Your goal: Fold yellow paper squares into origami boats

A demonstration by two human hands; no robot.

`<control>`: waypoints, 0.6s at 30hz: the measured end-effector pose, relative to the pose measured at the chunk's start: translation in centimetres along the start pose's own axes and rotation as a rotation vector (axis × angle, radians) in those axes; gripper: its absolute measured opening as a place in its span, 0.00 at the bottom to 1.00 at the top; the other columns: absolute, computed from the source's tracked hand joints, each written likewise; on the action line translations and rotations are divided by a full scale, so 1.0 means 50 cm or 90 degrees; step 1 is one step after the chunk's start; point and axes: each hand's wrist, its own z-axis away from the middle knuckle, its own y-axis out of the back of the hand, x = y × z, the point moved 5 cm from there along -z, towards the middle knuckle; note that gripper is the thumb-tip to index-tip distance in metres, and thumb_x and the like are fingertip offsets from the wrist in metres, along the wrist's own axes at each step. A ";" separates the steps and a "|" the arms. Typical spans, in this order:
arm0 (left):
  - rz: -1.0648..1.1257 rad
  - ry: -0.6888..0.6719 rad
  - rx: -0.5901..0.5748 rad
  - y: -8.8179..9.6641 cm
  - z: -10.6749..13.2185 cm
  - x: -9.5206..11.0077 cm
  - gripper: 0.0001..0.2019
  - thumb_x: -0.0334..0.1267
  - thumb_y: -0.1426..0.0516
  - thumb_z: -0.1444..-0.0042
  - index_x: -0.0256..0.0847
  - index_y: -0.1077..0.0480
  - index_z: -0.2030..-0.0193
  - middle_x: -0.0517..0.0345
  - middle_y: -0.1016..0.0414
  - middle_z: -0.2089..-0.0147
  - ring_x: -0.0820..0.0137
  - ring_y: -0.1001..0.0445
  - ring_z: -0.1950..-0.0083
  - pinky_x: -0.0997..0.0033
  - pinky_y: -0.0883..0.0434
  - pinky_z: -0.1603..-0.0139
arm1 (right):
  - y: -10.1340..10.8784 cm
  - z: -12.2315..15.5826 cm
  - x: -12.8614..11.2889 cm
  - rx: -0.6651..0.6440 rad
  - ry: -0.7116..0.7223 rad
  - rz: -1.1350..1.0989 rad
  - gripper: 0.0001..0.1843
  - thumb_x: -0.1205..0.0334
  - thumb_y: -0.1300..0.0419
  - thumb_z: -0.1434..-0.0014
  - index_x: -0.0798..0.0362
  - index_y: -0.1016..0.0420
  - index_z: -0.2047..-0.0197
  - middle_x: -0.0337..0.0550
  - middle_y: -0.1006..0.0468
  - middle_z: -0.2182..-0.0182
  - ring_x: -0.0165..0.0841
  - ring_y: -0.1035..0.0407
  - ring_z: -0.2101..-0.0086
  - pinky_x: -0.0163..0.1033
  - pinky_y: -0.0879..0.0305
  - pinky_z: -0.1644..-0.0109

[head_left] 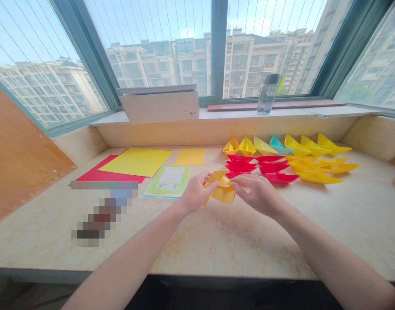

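Between my hands, just above the counter, is a partly folded piece of yellow origami paper with open flaps. My left hand is closed on its left side, thumb on the near face. At its upper right, my right hand pinches an edge with thumb and fingertips. Just behind it sit folded red paper boats in short stacked rows. Yellow paper boats lie flat to their right. Along the back stand opened yellow boats and one teal paper boat.
On the left lie yellow paper sheets over a red sheet, a small yellow-orange sheet and a green-bordered paper pack. A white box and a clear bottle stand on the sill. A pixelated patch covers something at left.
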 end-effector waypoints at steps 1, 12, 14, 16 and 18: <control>-0.017 -0.012 -0.003 0.000 0.000 0.000 0.12 0.41 0.41 0.42 0.39 0.28 0.53 0.51 0.21 0.54 0.63 0.21 0.54 0.67 0.26 0.55 | -0.003 0.000 0.002 0.004 -0.015 -0.011 0.12 0.62 0.45 0.35 0.48 0.20 0.56 0.42 0.17 0.58 0.38 0.22 0.60 0.41 0.28 0.55; -0.109 -0.016 0.037 0.017 -0.002 0.012 0.13 0.39 0.43 0.42 0.37 0.25 0.52 0.51 0.20 0.55 0.61 0.22 0.55 0.68 0.28 0.57 | -0.004 0.001 -0.002 0.019 0.056 0.008 0.15 0.61 0.47 0.33 0.48 0.25 0.46 0.46 0.19 0.55 0.42 0.25 0.56 0.47 0.30 0.52; -0.096 -0.012 0.033 0.020 -0.003 0.013 0.14 0.39 0.44 0.41 0.37 0.25 0.52 0.51 0.20 0.55 0.61 0.22 0.56 0.68 0.28 0.58 | -0.007 0.001 -0.010 0.002 0.093 0.006 0.18 0.66 0.47 0.34 0.48 0.28 0.43 0.47 0.21 0.52 0.42 0.27 0.53 0.47 0.30 0.50; -0.076 -0.012 0.020 0.020 -0.003 0.015 0.15 0.39 0.45 0.41 0.37 0.25 0.50 0.51 0.20 0.55 0.61 0.22 0.56 0.69 0.28 0.58 | -0.010 0.002 -0.015 0.006 0.094 0.015 0.21 0.69 0.47 0.36 0.47 0.29 0.42 0.48 0.22 0.52 0.42 0.28 0.52 0.47 0.30 0.50; -0.060 -0.022 0.001 0.017 -0.002 0.018 0.15 0.39 0.44 0.41 0.37 0.26 0.50 0.51 0.20 0.54 0.62 0.23 0.56 0.69 0.28 0.58 | -0.015 0.002 -0.018 0.018 0.083 0.030 0.22 0.72 0.46 0.39 0.47 0.28 0.44 0.47 0.22 0.53 0.43 0.27 0.53 0.48 0.30 0.51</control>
